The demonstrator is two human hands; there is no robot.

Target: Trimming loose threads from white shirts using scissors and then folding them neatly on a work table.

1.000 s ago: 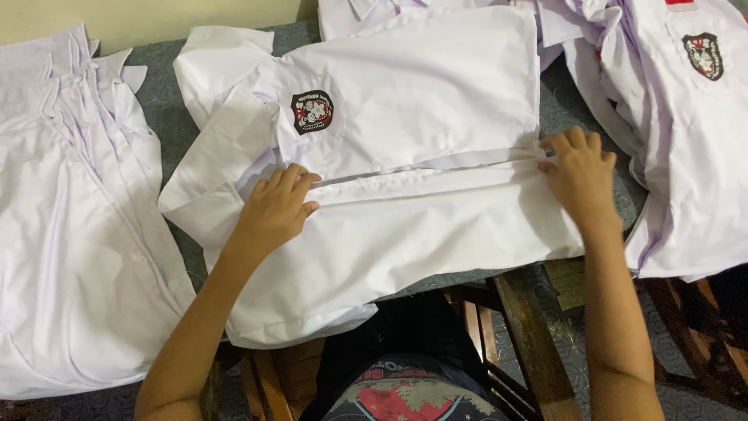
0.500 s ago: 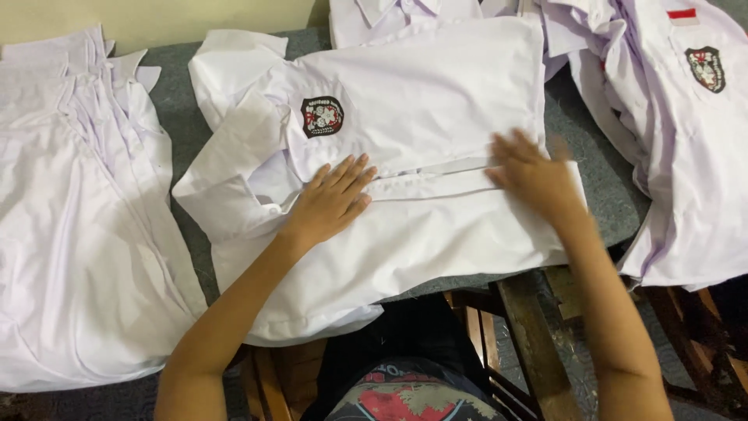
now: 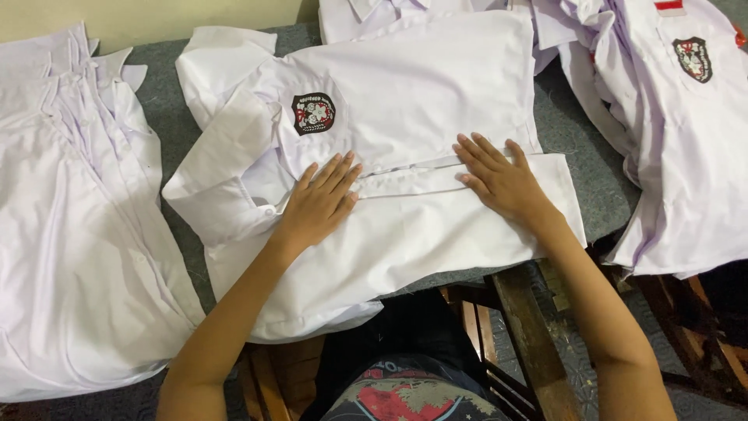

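Observation:
A white short-sleeved shirt point(image 3: 405, 101) with a dark embroidered chest badge point(image 3: 313, 113) lies flat across a grey cloth-covered table point(image 3: 573, 148). My left hand point(image 3: 319, 203) rests palm down on the shirt just below the badge, fingers together and pointing up-right along the button placket point(image 3: 405, 175). My right hand point(image 3: 502, 183) lies flat on the placket further right, fingers spread toward the upper left. Neither hand grips anything.
A stack of white shirts point(image 3: 70, 234) lies at the left, collars fanned at the top. More white shirts with badges point(image 3: 686, 132) are piled at the right. Wooden bench slats point(image 3: 530, 335) and my lap show below the table edge.
Both hands have slid inward along the placket, the right hand moving left from the shirt's edge. The view has shifted slightly, so the shirt sits lower and more to the right.

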